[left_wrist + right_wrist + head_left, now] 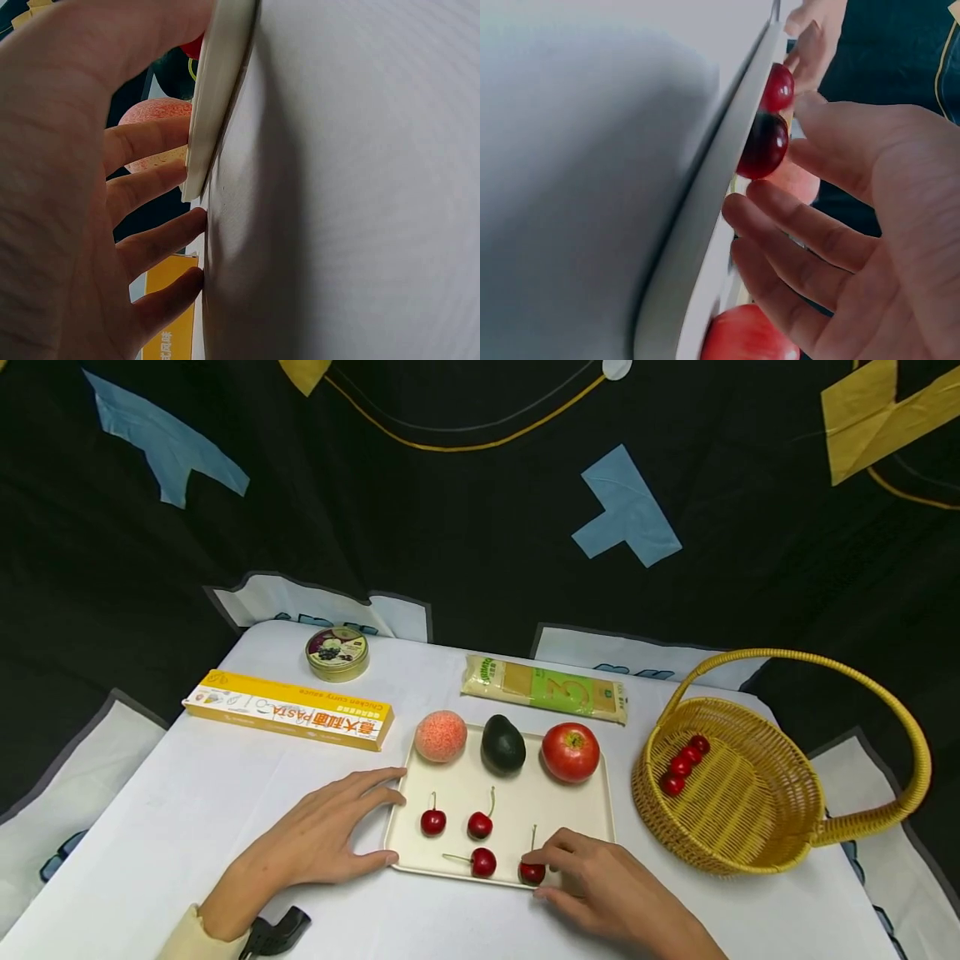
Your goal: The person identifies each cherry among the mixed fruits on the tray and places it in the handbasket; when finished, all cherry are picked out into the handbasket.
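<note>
A cream tray [581,811] holds a peach [441,737], an avocado [503,746], a red apple [571,752] and several stemmed cherries. My left hand [328,832] has its fingers spread along the tray's left edge, fingertips at the rim. At the front right of the tray, my right hand [604,883] is around one cherry [532,872], thumb and fingers apart in the right wrist view. Left of it lies another cherry [483,862], stem pointing left. Two more, a cherry [432,822] and a cherry [480,825], sit behind with their stems up.
To the right stands a yellow wicker basket [797,793] with a tall handle and several cherries [680,767] inside. Behind the tray lies a noodle packet [544,688]. A pasta box [288,710] and a round tin [337,654] are at the left.
</note>
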Tool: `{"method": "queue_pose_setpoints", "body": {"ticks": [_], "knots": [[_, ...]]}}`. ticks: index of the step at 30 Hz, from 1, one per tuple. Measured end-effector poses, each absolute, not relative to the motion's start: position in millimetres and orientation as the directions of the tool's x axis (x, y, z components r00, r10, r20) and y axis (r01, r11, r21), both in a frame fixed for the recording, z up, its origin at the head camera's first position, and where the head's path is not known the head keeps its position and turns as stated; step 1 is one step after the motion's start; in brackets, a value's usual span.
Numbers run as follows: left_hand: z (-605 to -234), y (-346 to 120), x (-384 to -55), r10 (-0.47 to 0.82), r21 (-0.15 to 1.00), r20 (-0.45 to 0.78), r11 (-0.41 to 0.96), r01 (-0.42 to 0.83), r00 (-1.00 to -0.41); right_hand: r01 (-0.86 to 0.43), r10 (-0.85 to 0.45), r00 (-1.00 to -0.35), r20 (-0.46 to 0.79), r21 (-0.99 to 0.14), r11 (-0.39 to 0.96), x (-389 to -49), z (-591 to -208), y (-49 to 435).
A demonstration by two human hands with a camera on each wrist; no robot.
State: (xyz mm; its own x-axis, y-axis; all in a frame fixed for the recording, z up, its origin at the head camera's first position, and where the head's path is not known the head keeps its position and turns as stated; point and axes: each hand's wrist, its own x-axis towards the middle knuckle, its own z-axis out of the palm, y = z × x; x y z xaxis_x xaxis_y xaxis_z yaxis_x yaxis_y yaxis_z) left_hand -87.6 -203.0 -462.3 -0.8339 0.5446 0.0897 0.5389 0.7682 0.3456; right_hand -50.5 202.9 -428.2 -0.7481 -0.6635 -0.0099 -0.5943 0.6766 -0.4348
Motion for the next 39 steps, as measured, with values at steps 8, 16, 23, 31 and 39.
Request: {"method": "queue_pose_setpoints", "body": {"ticks": [8,16,23,31,39], "knots": [[-463,-202,-88,0.547,0.344,0.085,0.768,0.540,-0.833,-0.587,-0.658,-0.752,-0.037,-0.416,0.694,-48,-432,200],[-463,-201,-88,0.543,0.355,0.068,0.771,0.529,-0.837,-0.581,-0.638,-0.769,-0.024,-0.389,0.715,-47,-434,196],[-464,-202,-87,0.544,0.348,0.076,0.771,0.533,-0.836,-0.575,-0.629,-0.777,-0.013,-0.390,0.719,-48,-431,196],[-463,-203,-88,0.540,0.347,0.070,0.775,0.528,-0.838,-0.593,-0.604,-0.792,0.090,-0.355,0.723,-54,-419,211],[-463,-202,-88,0.539,0.351,0.064,0.776,0.524,-0.840,-0.599,-0.525,-0.794,0.305,-0.255,0.759,-67,-404,237]]}}
